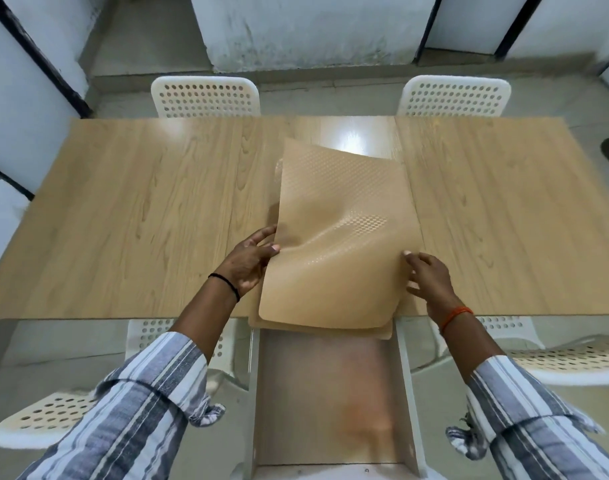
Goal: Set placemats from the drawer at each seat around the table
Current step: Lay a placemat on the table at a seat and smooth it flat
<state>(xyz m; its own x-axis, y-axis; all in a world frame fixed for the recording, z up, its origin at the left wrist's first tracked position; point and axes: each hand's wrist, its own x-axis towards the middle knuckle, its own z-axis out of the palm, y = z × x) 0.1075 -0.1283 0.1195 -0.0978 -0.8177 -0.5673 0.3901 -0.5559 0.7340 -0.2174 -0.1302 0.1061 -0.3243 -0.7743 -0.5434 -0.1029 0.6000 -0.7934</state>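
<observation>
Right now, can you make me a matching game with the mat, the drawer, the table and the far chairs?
Things:
1. mat
2. drawer
3. table
4. far chairs

States:
a. pulled open below the table's near edge
b. white with holes, behind the table
c. bare wood on both sides
d. bent, held at its edges by the left hand and the right hand

Pairs: 1-d, 2-a, 3-c, 4-b
</observation>
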